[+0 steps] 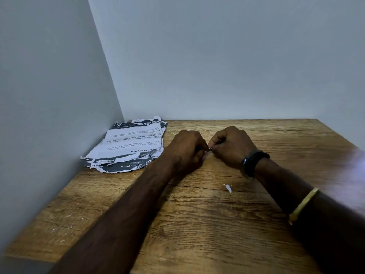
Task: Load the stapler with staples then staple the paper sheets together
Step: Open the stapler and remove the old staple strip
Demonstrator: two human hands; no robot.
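While both forearms stretch forward across the wooden table (pixel 197 224), the left hand (pixel 186 150) and the right hand (pixel 232 146) meet knuckle to knuckle near the middle of the tabletop. Each hand is curled into a loose fist, and their fingertips (pixel 211 142) come together around something small and pale with a metallic glint (pixel 209 148), pinched right where the two hands touch. It is too small and too covered by the fingers to say whether it is a strip of staples or part of the stapler; no stapler body can be made out.

On the right wrist sits a black band (pixel 253 162), and further up the same forearm a thin yellow bangle (pixel 303 203).

To the left of the hands, pushed into the corner where the two grey walls (pixel 217 56) meet, lies a stack of paper sheets (pixel 130 145). They are crumpled and torn along the near edge, printed with black headers and upside-down text, and they lie flat on the table, close beside the left hand but not touching it.

Nearer the camera, between the two forearms, a small white scrap of paper (pixel 228 188) lies on the wood with a few tinier flecks just beside it. Faint pale scratches or bits show on the table's near left part.
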